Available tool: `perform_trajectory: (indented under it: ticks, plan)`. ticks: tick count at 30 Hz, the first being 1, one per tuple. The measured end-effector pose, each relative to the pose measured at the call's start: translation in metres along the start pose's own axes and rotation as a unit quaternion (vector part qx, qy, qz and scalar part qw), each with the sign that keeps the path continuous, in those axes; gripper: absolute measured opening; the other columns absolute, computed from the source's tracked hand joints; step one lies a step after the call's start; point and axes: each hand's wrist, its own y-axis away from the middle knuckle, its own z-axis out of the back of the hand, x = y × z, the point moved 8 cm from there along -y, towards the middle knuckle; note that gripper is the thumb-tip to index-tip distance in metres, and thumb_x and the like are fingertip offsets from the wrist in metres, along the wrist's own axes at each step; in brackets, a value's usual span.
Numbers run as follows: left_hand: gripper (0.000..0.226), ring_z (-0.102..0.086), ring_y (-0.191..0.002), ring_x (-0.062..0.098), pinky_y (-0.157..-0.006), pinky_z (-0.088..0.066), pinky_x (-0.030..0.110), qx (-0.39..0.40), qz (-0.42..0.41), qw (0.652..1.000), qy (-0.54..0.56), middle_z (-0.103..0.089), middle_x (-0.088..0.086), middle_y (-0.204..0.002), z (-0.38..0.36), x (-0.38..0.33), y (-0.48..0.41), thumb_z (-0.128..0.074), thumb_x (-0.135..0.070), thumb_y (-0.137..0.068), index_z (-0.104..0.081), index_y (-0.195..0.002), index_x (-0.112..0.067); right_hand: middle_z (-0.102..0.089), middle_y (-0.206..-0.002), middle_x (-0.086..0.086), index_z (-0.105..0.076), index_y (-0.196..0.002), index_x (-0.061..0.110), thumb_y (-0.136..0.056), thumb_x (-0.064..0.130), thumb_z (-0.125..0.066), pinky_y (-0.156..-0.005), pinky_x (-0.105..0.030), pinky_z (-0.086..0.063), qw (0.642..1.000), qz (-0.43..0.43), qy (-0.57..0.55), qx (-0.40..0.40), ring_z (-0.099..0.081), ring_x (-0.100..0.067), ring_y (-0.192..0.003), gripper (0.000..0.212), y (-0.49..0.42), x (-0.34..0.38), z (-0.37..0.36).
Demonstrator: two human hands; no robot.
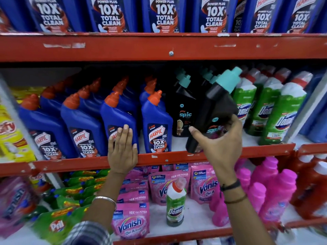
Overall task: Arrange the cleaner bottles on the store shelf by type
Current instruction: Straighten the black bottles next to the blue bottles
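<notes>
A tilted black plastic cleaner bottle with a teal cap (216, 110) is gripped around its lower body by the right hand (219, 145), right of centre in the frame, its base just above the red metal shelf edge (159, 159). Beside it, an upright black bottle of the same kind (182, 110) is seen at centre. The left hand (122, 149) is laid flat and open, fingers extended, against a blue Harpic bottle with an orange cap (117, 117), nothing being grasped. Green Domex bottles (281, 110) are ranged at the right.
</notes>
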Motion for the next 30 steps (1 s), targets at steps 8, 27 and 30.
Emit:
perform_trajectory:
  ticks: [8, 27, 30]
  plan:
    - [0.057, -0.009, -0.148, 0.017, -0.122, -0.004, 0.037, 0.002, 0.0, 1.0, 0.0, -0.006, 0.001, -0.162, -0.001, 0.0, 0.001, -0.029, -0.028, -0.1, -0.015, -0.153, -0.01, -0.052, -0.131, -0.011, -0.039, -0.135, 0.006, -0.059, 0.051, -0.083, -0.096, -0.041, -0.044, 0.999, -0.005, 0.035, 0.022, -0.052, -0.028, -0.118, 0.099, 0.009, 0.002, -0.052]
    - [0.057, -0.011, -0.148, 0.017, -0.122, -0.006, 0.038, -0.007, -0.008, 1.0, 0.0, -0.007, 0.001, -0.162, 0.001, -0.002, 0.001, -0.03, -0.027, -0.1, -0.017, -0.152, -0.009, -0.038, -0.147, -0.012, -0.024, -0.144, 0.007, -0.075, 0.054, -0.07, -0.077, -0.041, -0.051, 0.991, -0.015, 0.118, 0.06, -0.051, -0.033, -0.122, 0.096, 0.031, -0.014, -0.084]
    - [0.057, -0.01, -0.148, 0.017, -0.122, -0.006, 0.038, -0.004, -0.006, 1.0, -0.002, -0.006, 0.001, -0.162, 0.001, -0.003, 0.002, -0.03, -0.027, -0.1, -0.017, -0.152, -0.009, -0.038, -0.145, -0.013, -0.027, -0.142, 0.007, -0.079, 0.053, -0.067, -0.085, -0.038, -0.049, 0.996, -0.003, 0.082, 0.044, -0.047, -0.028, -0.126, 0.087, 0.039, -0.017, -0.076]
